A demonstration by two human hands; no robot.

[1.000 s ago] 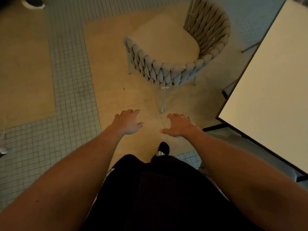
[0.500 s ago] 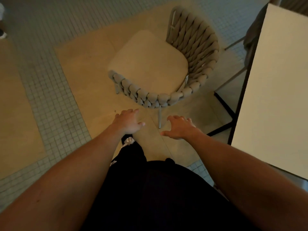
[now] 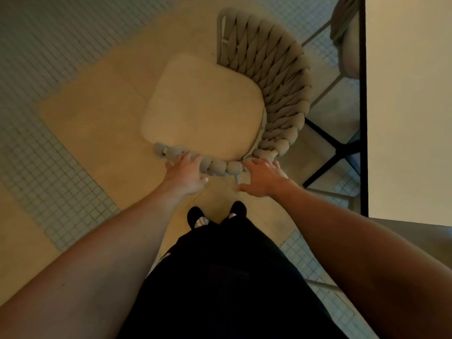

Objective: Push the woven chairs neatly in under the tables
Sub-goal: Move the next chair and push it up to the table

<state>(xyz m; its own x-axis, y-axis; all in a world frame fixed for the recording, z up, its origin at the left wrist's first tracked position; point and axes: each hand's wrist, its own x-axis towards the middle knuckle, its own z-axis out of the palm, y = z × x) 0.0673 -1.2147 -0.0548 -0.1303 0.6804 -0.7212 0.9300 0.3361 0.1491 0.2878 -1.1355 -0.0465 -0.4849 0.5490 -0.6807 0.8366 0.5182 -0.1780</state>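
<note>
left hand [image 3: 187, 173] and right hand [image 3: 261, 178] gripping woven chair [image 3: 274, 77] rim, table [image 3: 411, 106] beside

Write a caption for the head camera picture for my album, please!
Both hands, left hand and right hand, reach the woven chair rim beside the white table.

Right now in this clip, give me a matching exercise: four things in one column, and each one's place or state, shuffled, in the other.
Things:
1. left hand
2. right hand
3. beige square seat cushion
4. pale rectangular tabletop with dark edge

Places or states:
A. far right of view
B. on the grey woven-rope chair rim near its open end
C. at the rim's corner
D. inside the curved back

Pairs: 1-B, 2-C, 3-D, 4-A
</note>
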